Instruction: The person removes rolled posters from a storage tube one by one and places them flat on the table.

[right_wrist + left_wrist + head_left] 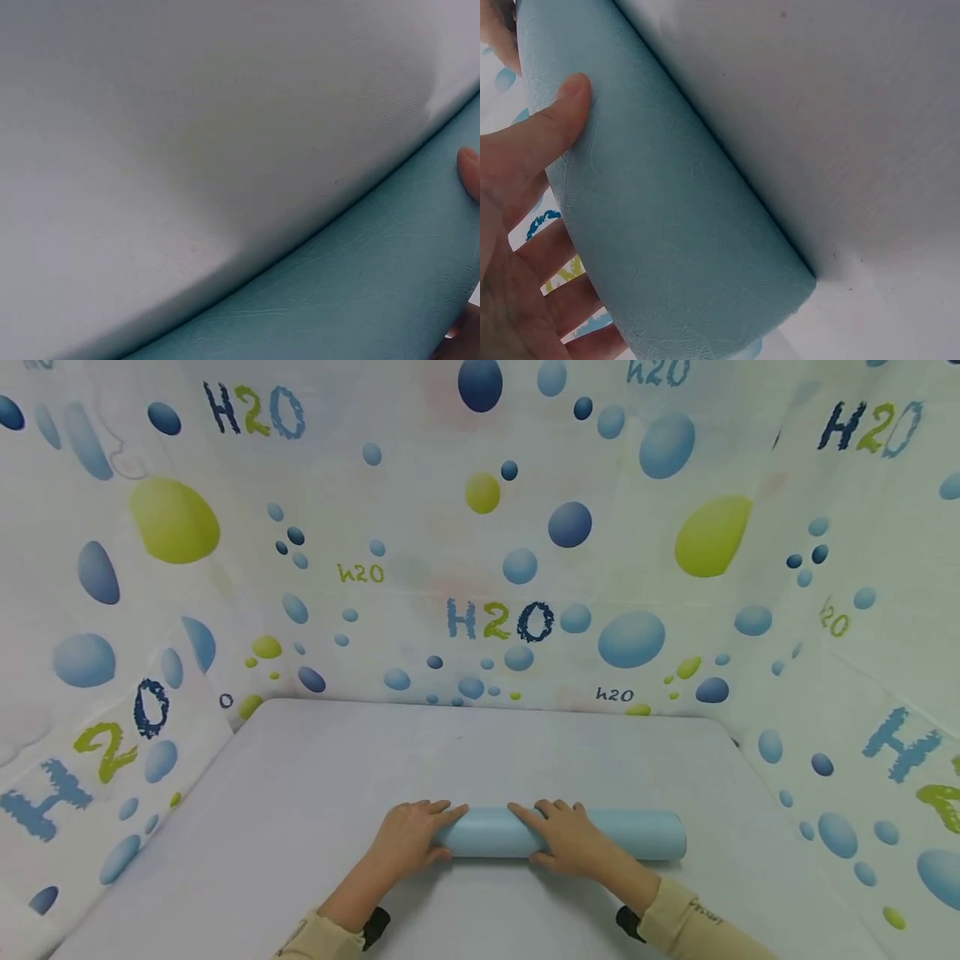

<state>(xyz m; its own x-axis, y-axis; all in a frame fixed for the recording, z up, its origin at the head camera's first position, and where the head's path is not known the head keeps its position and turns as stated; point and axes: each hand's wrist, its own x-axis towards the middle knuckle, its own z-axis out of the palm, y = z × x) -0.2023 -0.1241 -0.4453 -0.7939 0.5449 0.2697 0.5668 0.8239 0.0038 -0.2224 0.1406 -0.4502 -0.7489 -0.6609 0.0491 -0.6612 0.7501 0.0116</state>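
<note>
Grasping the blue roll (pixel 489 833), left hand (pixel 407 837) and right hand (pixel 570 839) sit off-centre; uneven pressure could skew it; a slack grip might free it.

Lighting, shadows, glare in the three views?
Head: bright, soft shadow on the table below the blue roll, faint sheen on the roll; left wrist: dimmer, fine creases on the roll readable, dark shadow line along its edge; right wrist: also dim, broad soft shadow across the table.
</note>
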